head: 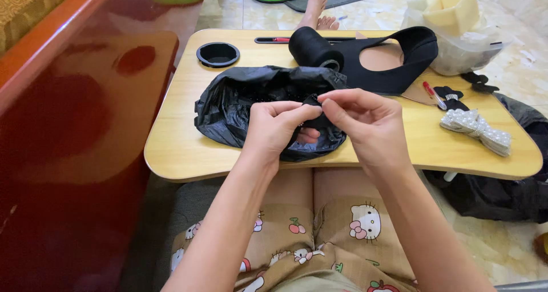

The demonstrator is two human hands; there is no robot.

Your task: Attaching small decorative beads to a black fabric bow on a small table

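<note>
My left hand and my right hand meet above a crumpled black plastic bag on a small wooden lap table. Both pinch a small black piece between thumb and fingertips, held just over the bag's opening. What the piece is I cannot tell; it is tiny and dark against the bag. My forearms reach in from the bottom of the view over my lap.
A black thread spool and a black fabric strap lie at the table's back. A pearl bow, a small red-handled tool, a black cup holder and a clear bag of foam are nearby. Red furniture stands left.
</note>
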